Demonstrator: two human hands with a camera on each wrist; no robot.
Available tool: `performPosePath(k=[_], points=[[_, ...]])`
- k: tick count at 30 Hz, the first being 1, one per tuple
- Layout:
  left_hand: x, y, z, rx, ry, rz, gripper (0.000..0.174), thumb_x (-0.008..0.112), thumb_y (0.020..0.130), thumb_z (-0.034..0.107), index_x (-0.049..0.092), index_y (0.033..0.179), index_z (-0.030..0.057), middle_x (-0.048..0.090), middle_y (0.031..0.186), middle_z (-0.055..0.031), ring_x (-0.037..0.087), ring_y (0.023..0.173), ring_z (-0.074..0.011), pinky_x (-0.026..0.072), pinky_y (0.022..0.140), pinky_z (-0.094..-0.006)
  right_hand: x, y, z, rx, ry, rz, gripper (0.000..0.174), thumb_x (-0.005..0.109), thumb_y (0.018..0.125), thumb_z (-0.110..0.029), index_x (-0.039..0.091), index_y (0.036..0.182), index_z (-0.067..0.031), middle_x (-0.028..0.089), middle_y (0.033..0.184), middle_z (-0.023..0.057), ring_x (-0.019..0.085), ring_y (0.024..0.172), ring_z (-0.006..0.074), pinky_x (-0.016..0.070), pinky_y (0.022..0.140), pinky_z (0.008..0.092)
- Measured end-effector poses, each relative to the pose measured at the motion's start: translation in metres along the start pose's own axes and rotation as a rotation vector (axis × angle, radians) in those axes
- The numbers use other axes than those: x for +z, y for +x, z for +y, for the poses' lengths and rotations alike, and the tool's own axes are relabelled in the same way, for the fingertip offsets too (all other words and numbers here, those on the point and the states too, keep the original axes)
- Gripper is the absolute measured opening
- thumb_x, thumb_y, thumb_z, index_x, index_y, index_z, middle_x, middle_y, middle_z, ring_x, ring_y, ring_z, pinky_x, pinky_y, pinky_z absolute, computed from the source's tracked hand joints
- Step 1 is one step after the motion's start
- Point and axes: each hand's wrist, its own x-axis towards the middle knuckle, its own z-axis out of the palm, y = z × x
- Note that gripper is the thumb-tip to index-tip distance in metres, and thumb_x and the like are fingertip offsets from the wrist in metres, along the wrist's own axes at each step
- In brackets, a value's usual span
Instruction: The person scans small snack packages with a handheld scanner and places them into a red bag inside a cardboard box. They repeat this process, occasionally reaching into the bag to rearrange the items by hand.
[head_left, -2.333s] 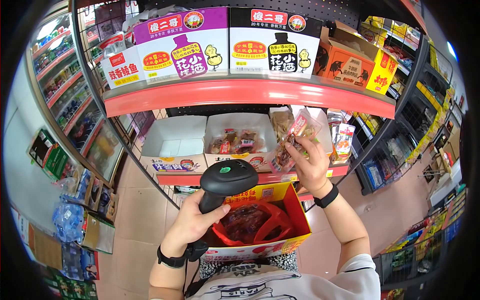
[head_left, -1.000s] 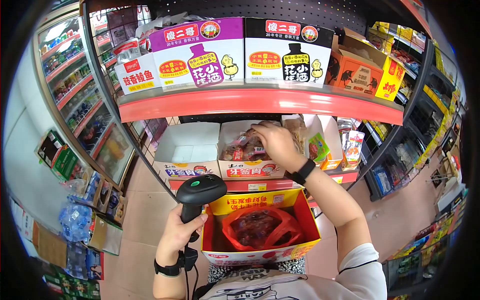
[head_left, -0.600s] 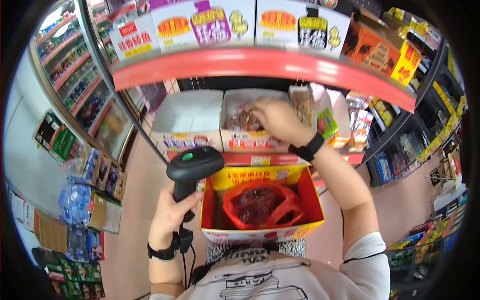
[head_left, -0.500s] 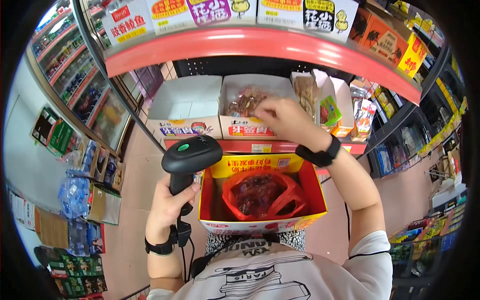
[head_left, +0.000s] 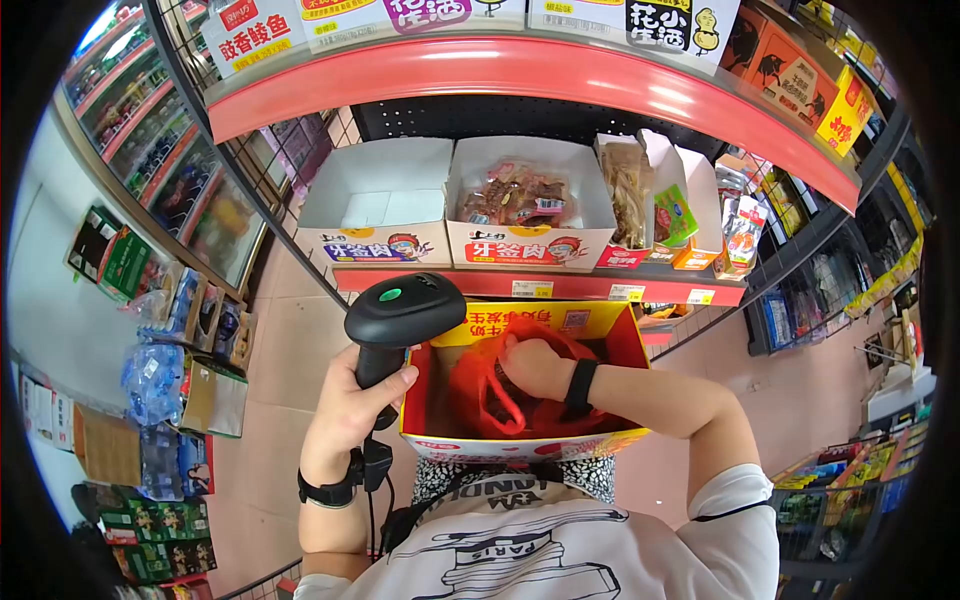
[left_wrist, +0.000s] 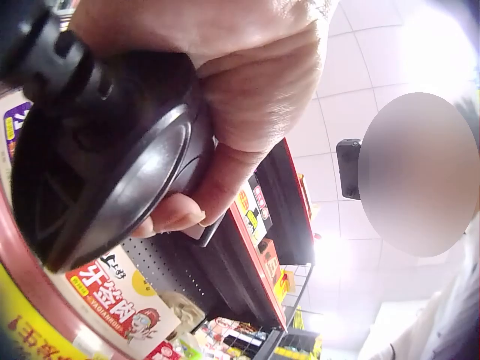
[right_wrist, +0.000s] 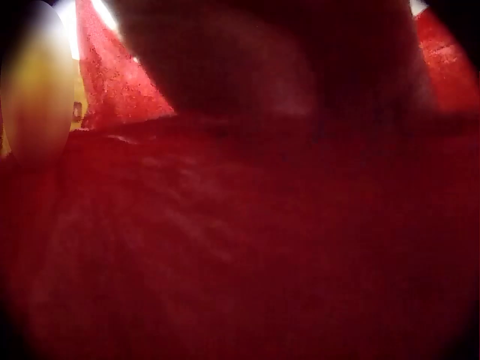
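My left hand grips the handle of a black barcode scanner, its head raised beside the left wall of a yellow and red carton. In the left wrist view, the thumb and fingers wrap round the scanner. A red plastic bag sits in the carton, and my right hand reaches down into it. Its fingers are hidden by the bag, so I cannot tell what they hold. Red plastic fills most of the right wrist view.
On the shelf behind stand an open white box with several small packets, a white box without packets to its left, and narrower snack boxes to its right. A red-edged upper shelf overhangs them. The scanner's cable hangs down.
My right hand has gone from the snack boxes, through the packet box, down into the red bag. The view has tilted downward. My left hand keeps its grip on the scanner.
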Motion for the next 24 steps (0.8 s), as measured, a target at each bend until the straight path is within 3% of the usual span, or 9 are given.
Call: performPosePath(k=[6,8,10,14,15,17,19,20,24], points=[[0.002,0.002,-0.003,0.004,0.010,-0.011,0.025,0.067,0.079,0.009,0.058,0.102,0.0026,0.054,0.073,0.0009,0.049,0.058,-0.0059,0.0403,0.052,-0.0211,0.019,0.004,0.006,-0.011,-0.009,0.043,0.010,0.055,0.068,-0.010,0.062,0.072,-0.0027,0.060,0.071,0.0150,0.062,0.059,0.0264,0.0488,0.049,0.0357],[0.002,0.003,-0.003,0.007,0.013,-0.015,0.025,0.067,0.079,0.009,0.058,0.102,0.0024,0.054,0.073,0.0009,0.049,0.058,-0.0060,0.0404,0.053,-0.0211,0.004,0.003,0.005,-0.044,0.027,0.054,0.010,0.055,0.068,-0.010,0.062,0.071,-0.0036,0.060,0.068,0.0147,0.062,0.060,0.0276,0.0490,0.050,0.0373],[0.002,0.003,-0.001,0.003,0.014,-0.019,0.025,0.067,0.079,0.008,0.058,0.102,0.0025,0.054,0.073,0.0009,0.049,0.058,-0.0062,0.0403,0.053,-0.0211,-0.021,-0.002,0.006,0.033,0.085,-0.025,0.009,0.055,0.070,-0.011,0.061,0.073,-0.0052,0.060,0.067,0.0157,0.062,0.065,0.0314,0.0490,0.055,0.0406],[0.001,0.002,0.003,0.008,-0.014,0.012,0.026,0.066,0.079,0.007,0.057,0.103,0.0020,0.054,0.074,0.0007,0.049,0.058,-0.0063,0.0398,0.053,-0.0210,-0.077,-0.025,0.018,0.146,0.259,0.051,0.010,0.056,0.077,-0.016,0.058,0.077,-0.0056,0.060,0.070,0.0162,0.060,0.070,0.0349,0.0469,0.062,0.0425],[0.001,0.002,0.004,0.013,-0.046,0.011,0.025,0.066,0.079,0.006,0.058,0.103,0.0016,0.054,0.074,0.0006,0.049,0.058,-0.0063,0.0394,0.052,-0.0208,-0.093,-0.032,0.025,0.193,0.368,0.023,0.006,0.056,0.073,-0.008,0.058,0.076,-0.0036,0.059,0.074,0.0199,0.059,0.075,0.0358,0.0471,0.065,0.0432],[0.002,0.003,0.004,0.027,-0.083,-0.001,0.025,0.066,0.079,0.005,0.058,0.102,0.0012,0.054,0.075,0.0005,0.049,0.058,-0.0062,0.0391,0.052,-0.0207,-0.117,-0.048,0.043,0.077,0.526,0.220,0.008,0.062,0.075,-0.010,0.058,0.077,-0.0028,0.059,0.068,0.0142,0.060,0.062,0.0279,0.0472,0.055,0.0369],[0.003,0.004,0.002,0.022,-0.072,0.005,0.025,0.065,0.079,0.004,0.058,0.102,0.0006,0.054,0.075,0.0005,0.048,0.058,-0.0060,0.0386,0.051,-0.0205,-0.153,-0.064,0.051,0.477,1.118,0.002,0.013,0.065,0.079,-0.012,0.057,0.078,-0.0018,0.057,0.062,0.0060,0.054,0.048,0.0143,0.0420,0.044,0.0266],[0.005,0.005,0.002,0.022,-0.060,0.020,0.024,0.065,0.079,0.003,0.058,0.102,0.0009,0.054,0.074,0.0007,0.048,0.058,-0.0059,0.0384,0.051,-0.0204,-0.152,-0.073,0.060,0.476,1.257,0.082,0.012,0.063,0.083,-0.011,0.056,0.080,-0.0014,0.056,0.062,0.0012,0.048,0.043,0.0050,0.0367,0.040,0.0198],[0.008,0.010,0.000,0.043,-0.062,-0.027,0.024,0.064,0.078,0.002,0.058,0.102,0.0010,0.054,0.072,0.0009,0.048,0.057,-0.0062,0.0383,0.052,-0.0204,-0.160,-0.091,0.077,0.546,1.487,0.269,0.006,0.059,0.085,-0.006,0.055,0.086,-0.0016,0.058,0.066,0.0005,0.049,0.047,0.0047,0.0377,0.041,0.0189]])
